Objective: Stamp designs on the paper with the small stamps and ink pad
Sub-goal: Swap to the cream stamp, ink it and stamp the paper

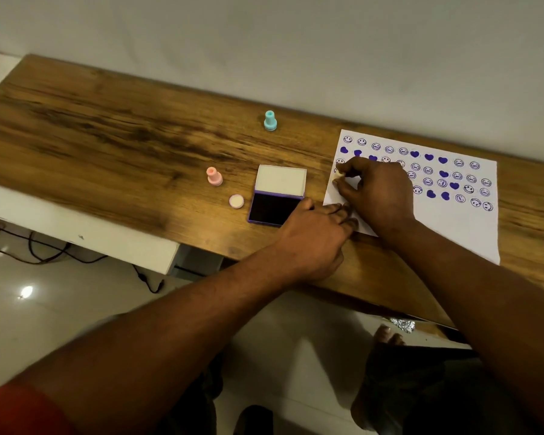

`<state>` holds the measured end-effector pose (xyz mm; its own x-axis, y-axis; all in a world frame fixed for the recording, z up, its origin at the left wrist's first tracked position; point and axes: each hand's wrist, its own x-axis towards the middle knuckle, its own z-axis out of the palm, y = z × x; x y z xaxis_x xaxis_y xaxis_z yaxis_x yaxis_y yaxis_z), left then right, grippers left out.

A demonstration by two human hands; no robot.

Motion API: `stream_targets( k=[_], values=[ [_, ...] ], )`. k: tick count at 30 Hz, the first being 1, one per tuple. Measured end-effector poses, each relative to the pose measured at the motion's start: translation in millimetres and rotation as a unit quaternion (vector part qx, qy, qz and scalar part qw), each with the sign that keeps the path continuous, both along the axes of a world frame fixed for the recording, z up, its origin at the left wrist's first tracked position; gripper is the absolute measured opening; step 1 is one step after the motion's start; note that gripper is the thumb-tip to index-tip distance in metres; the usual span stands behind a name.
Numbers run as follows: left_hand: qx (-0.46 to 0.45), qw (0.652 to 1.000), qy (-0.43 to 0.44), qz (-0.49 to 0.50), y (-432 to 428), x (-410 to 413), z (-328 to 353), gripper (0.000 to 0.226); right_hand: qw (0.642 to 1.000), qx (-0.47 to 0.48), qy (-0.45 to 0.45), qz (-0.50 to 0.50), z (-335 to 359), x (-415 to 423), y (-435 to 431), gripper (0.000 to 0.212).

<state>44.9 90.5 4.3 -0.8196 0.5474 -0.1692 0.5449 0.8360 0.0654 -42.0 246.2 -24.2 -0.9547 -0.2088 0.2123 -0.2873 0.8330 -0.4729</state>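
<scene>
Pink stamp [214, 176] and open ink pad [277, 196] stand on the desk [107, 136]. Left hand [314, 243] lies flat, pinning the paper [437, 233] by its corner. Right hand [377, 193] has a narrow grip pinching a pale stamp [338, 174] at the paper's left edge. It is likely pressing a print. Next: lift straight, re-ink.

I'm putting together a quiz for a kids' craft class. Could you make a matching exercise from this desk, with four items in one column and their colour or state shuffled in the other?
Column one
1 ink pad
2 stamp by the wall
3 stamp left of the ink pad
4 paper

Column two
A teal
B white, partly stamped
C purple case, lid open
D pink

Pairs: 1-C, 2-A, 3-D, 4-B
</scene>
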Motion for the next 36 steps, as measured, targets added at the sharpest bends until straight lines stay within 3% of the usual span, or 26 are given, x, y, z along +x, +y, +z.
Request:
stream_targets(
  k=[4,7,9,12,16,19,24,28,31,36],
  values=[
    [0.001,1.000,-0.004,-0.002,-0.7,-0.5,-1.4,0.062,1.000,-0.003,-0.024,0.003,4.3,-2.9,3.0,0.026],
    [0.020,1.000,-0.015,0.002,-4.5,-0.3,-4.2,0.064,0.987,-0.146,-0.064,-0.029,9.3,-7.3,4.0,0.025],
    [0.032,0.999,-0.016,0.006,-5.7,0.3,-5.5,0.066,0.951,-0.292,-0.074,-0.071,17.5,-10.9,7.2,0.027],
    [0.042,0.999,-0.008,0.003,-7.2,0.0,-6.3,0.067,0.892,-0.420,-0.119,-0.120,27.0,-13.8,12.0,0.024],
    [0.066,0.997,0.025,0.005,-12.3,-1.6,-0.7,0.062,0.836,-0.490,-0.161,-0.189,25.0,-19.4,17.4,0.031],
    [0.130,0.990,0.040,0.047,-29.9,-6.4,12.8,0.048,0.817,-0.504,-0.192,-0.203,24.0,-22.2,17.1,0.033],
    [0.221,0.954,0.032,0.200,-94.0,-15.3,35.2,0.019,0.834,-0.485,-0.202,-0.167,27.5,-18.8,0.4,0.029],
    [0.249,0.928,0.027,0.276,-145.9,-14.2,38.5,0.011,0.882,-0.431,-0.184,-0.044,33.9,-6.7,-32.6,0.026],
    [0.235,0.923,0.019,0.304,-169.7,-8.1,33.4,0.016,0.927,-0.328,-0.176,0.054,35.1,3.9,-62.1,0.029],
    [0.206,0.917,-0.011,0.340,-185.7,2.3,14.4,0.034,0.962,-0.185,-0.123,0.159,34.1,21.3,-103.4,0.024]
  ],
)
